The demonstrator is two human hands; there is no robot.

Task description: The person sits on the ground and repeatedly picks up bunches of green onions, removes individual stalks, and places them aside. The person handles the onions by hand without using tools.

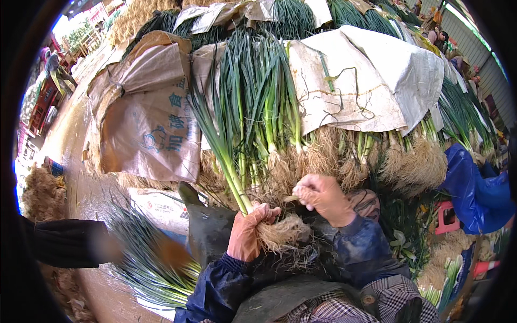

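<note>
My left hand (248,234) grips a long green onion (228,167) low on its pale stem, and its leaves slant up and away to the left. The onion's matted tan roots (284,232) spread out to the right of that hand, over my lap. Just above the roots, my right hand (326,198) pinches a short pale yellowish strip (291,198), perhaps a bit of outer leaf. The strip looks apart from the onion. Beyond both hands stands a dense row of green onions (258,93), leaves pointing away and roots towards me.
Woven sacks, one printed (149,125) and one white (347,80), drape over the row. More onions (153,258) lie on sheeting at my left. On the right are a pink plastic stool (447,218) and a person's blue waterproof covering (476,189). Another person (58,72) stands far left.
</note>
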